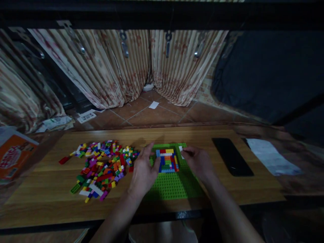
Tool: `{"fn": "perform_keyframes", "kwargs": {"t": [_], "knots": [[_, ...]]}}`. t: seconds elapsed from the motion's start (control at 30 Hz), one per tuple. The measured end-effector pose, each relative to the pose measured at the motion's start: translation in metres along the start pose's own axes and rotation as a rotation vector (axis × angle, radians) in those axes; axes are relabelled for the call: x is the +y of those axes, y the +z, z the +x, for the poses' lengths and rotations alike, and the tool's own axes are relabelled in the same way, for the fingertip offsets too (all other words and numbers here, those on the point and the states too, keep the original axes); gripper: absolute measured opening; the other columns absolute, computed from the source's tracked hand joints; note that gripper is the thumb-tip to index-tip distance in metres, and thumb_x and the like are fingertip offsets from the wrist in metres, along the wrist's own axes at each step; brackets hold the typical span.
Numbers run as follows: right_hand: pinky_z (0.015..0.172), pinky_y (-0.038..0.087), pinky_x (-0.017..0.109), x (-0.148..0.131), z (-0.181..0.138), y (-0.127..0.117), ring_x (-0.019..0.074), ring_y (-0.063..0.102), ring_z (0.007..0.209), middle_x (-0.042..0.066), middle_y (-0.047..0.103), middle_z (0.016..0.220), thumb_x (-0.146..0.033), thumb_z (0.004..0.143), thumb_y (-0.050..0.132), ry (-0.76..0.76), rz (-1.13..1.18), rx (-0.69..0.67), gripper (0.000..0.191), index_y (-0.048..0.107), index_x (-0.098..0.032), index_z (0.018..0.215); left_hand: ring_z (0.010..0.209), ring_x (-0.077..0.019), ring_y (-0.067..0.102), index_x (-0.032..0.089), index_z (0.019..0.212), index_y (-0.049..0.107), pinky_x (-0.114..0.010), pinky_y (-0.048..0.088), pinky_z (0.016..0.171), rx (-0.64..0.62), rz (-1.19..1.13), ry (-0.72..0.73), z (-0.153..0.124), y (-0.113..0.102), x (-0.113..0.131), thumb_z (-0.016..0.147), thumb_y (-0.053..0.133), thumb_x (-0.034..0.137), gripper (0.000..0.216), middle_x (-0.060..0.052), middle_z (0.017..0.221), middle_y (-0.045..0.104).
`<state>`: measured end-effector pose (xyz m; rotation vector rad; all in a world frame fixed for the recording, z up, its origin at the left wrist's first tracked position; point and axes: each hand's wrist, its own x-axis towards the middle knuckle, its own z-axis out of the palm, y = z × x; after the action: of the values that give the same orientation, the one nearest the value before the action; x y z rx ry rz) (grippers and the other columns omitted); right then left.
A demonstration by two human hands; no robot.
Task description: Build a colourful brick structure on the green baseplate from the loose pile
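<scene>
Presently, right hand (199, 162) pinches white brick (180, 148) just right of the multicoloured build (167, 161); left hand (143, 172), fingers spread, rests on green baseplate (174, 187).

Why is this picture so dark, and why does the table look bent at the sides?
In the head view the light is dim, so the top and corners go nearly black, and only the bricks and green plate keep bright colour; in the same head view the wide lens bends the table edge and splays the curtains outward; the far edges look smeared.
</scene>
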<state>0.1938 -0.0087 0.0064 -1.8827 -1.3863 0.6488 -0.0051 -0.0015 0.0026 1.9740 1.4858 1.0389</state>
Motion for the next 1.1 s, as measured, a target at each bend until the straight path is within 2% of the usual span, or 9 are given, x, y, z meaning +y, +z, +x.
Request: {"fn": "perform_keyframes", "kwargs": {"t": [0.13,0.27,0.37,0.53,0.73,1.1], "knots": [[0.067,0.046,0.031,-0.004,0.003,0.002,0.0217,0.068,0.074,0.007,0.075,0.08,-0.027,0.081,0.056,0.018,-0.074,-0.06,0.021,0.074,-0.018,0.085,0.095,-0.0191,0.066,0.017,0.128,0.053,-0.036,0.054,0.088,-0.059,-0.038,-0.136,0.004,0.004,-0.007,0.083,0.057,0.023,0.046,-0.01,0.119,0.065],[0.066,0.047,0.03,-0.011,0.003,0.007,0.0202,0.069,0.073,0.006,0.075,0.08,-0.026,0.08,0.059,0.079,-0.026,-0.119,0.02,0.074,-0.018,0.09,0.097,-0.0201,0.066,0.017,0.13,0.052,-0.037,0.054,0.088,-0.112,-0.074,-0.195,0.003,0.008,-0.009,0.084,0.057,0.023,0.047,-0.01,0.121,0.065],[0.066,0.047,0.029,-0.014,0.002,0.009,0.0194,0.069,0.072,0.005,0.075,0.081,-0.027,0.078,0.063,0.095,-0.017,-0.133,0.022,0.073,-0.018,0.094,0.099,-0.021,0.066,0.018,0.13,0.053,-0.037,0.055,0.087,-0.119,-0.087,-0.198,0.002,0.01,-0.011,0.084,0.056,0.025,0.046,-0.011,0.123,0.064],[0.064,0.046,0.029,-0.014,0.002,0.009,0.0187,0.067,0.068,0.005,0.074,0.079,-0.032,0.076,0.067,0.078,-0.038,-0.142,0.026,0.073,-0.018,0.096,0.108,-0.0228,0.063,0.017,0.128,0.055,-0.039,0.052,0.093,-0.143,-0.064,-0.198,0.003,0.008,-0.01,0.084,0.056,0.024,0.045,-0.011,0.125,0.063],[0.063,0.045,0.029,-0.009,0.004,0.009,0.0166,0.064,0.064,0.004,0.073,0.078,-0.037,0.074,0.068,0.042,0.03,-0.179,0.04,0.07,-0.017,0.11,0.11,-0.0223,0.062,0.015,0.125,0.057,-0.038,0.051,0.096,-0.16,-0.044,-0.195,0.003,0.004,-0.004,0.084,0.056,0.022,0.042,-0.011,0.124,0.063],[0.061,0.044,0.028,0.006,0.012,0.013,0.0157,0.06,0.062,0.0,0.068,0.071,-0.042,0.068,0.072,0.007,0.213,-0.267,0.044,0.071,-0.018,0.105,0.105,-0.0216,0.064,0.014,0.122,0.059,-0.038,0.052,0.093,-0.157,-0.015,-0.153,0.004,0.003,0.0,0.084,0.055,0.02,0.039,-0.011,0.113,0.068]]}}
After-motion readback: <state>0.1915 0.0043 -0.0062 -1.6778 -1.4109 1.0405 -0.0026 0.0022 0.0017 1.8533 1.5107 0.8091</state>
